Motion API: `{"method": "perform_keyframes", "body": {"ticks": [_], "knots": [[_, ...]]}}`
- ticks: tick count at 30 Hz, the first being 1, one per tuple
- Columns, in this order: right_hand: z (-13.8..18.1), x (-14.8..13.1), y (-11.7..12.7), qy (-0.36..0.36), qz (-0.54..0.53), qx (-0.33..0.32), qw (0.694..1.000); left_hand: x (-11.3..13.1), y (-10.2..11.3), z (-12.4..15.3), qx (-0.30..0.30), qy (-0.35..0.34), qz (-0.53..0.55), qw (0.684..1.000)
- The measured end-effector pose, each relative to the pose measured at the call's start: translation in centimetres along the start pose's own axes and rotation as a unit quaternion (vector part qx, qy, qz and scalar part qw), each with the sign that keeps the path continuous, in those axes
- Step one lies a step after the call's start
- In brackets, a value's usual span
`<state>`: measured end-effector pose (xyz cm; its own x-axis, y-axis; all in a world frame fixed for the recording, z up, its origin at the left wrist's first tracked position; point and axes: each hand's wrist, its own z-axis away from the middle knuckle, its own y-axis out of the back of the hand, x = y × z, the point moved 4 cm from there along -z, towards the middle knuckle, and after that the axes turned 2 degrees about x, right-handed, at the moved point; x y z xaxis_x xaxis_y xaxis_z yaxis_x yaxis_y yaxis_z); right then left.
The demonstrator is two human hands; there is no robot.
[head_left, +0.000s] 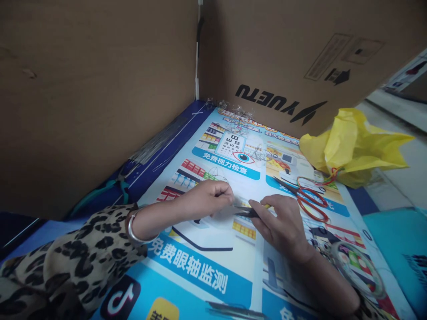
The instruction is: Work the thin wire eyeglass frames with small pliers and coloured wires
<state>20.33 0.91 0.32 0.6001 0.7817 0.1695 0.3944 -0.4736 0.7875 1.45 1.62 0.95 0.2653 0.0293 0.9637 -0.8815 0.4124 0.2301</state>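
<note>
My left hand (213, 198) is closed in a pinch above the printed poster sheet (207, 149). What its fingertips hold, if anything, is too small to make out. Facing it, my right hand (283, 224) grips a small pair of pliers (248, 212) with dark jaws and a bit of yellow handle showing. The plier jaws point left and reach close to the left fingertips; whether they touch is unclear. Just beyond my right hand lie scissors (312, 202) with red-orange handles and dark blades.
Cardboard walls (267, 53) stand behind and to the left. A crumpled yellow wrapper (350, 144) sits at right, tied with coloured strands. Teal-handled pliers (122, 184) lie at left. Thin wire loops (238, 118) lie at the back, and a clear roll (358, 269) at lower right.
</note>
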Motion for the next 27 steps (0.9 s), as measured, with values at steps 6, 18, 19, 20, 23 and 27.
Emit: {"method": "perform_keyframes", "body": {"ticks": [6,18,19,20,23,27], "knots": [[-0.1,-0.1,0.1,0.021,0.032,0.016,0.999,-0.6,-0.2,0.0,-0.031,0.050,0.057,0.997],[-0.7,-0.7,0.9,0.038,0.039,0.027,0.998,-1.0,-0.8,0.0,-0.076,0.041,0.118,0.989],[-0.7,-0.7,0.9,0.039,0.038,0.028,0.998,-1.0,-0.8,0.0,-0.079,0.043,0.114,0.989],[-0.6,-0.7,0.9,0.039,0.038,0.029,0.998,-1.0,-0.8,0.1,-0.080,0.045,0.111,0.990],[-0.5,-0.7,0.9,0.037,0.032,0.031,0.998,-1.1,-0.8,0.0,-0.083,0.052,0.107,0.989],[-0.3,-0.7,0.9,0.038,0.026,0.027,0.999,-1.3,-0.7,-0.1,-0.085,0.052,0.112,0.989]]}}
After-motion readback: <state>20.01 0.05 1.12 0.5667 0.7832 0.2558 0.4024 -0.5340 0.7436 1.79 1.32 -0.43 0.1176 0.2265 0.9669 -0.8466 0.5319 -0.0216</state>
